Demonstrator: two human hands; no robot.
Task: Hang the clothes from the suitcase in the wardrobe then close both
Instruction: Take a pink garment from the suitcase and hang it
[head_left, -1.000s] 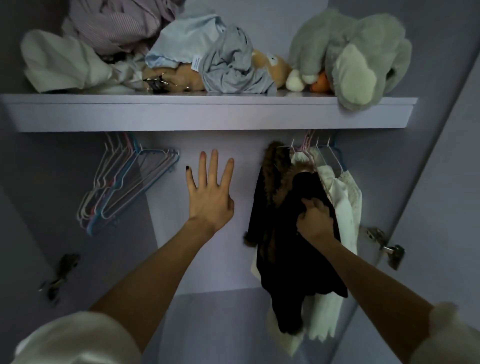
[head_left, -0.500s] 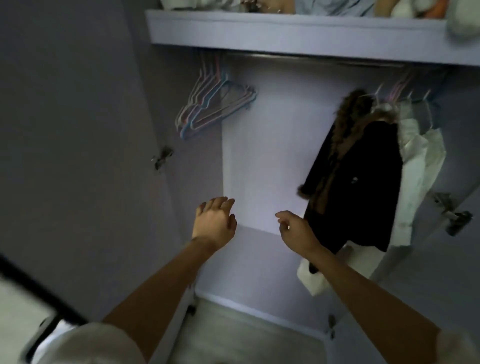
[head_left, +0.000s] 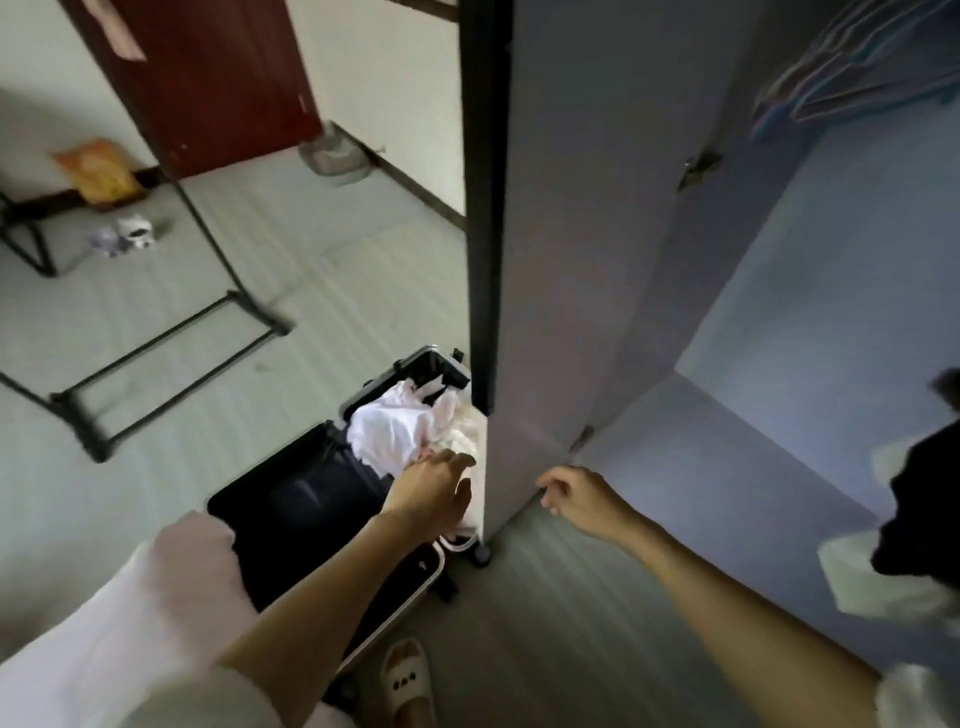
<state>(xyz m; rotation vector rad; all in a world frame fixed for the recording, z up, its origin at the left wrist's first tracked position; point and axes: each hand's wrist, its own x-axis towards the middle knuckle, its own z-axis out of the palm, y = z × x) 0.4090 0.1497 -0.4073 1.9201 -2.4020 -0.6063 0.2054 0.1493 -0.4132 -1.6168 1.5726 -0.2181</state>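
An open black suitcase (head_left: 306, 499) lies on the floor left of the wardrobe door (head_left: 587, 249). White and pale pink clothes (head_left: 400, 431) are piled in its far half. My left hand (head_left: 431, 486) hovers over the near edge of that pile, fingers loosely bent, holding nothing that I can see. My right hand (head_left: 576, 493) hangs in the air beside the door's lower edge with relaxed fingers. Inside the wardrobe a black garment (head_left: 919, 509) hangs over white clothes (head_left: 872, 582) at the right edge. Coloured hangers (head_left: 852, 67) show at the top right.
The open door stands between the suitcase and the wardrobe interior (head_left: 779, 415). A black metal rack frame (head_left: 171, 338) lies across the floor to the left. A slipper (head_left: 408, 686) is beside the suitcase's near corner. A red-brown room door (head_left: 208, 78) is at the back.
My view has swung down and left from the wardrobe rail to the floor and suitcase. My right hand let go of the black garment; both hands dropped, the left one toward the clothes pile.
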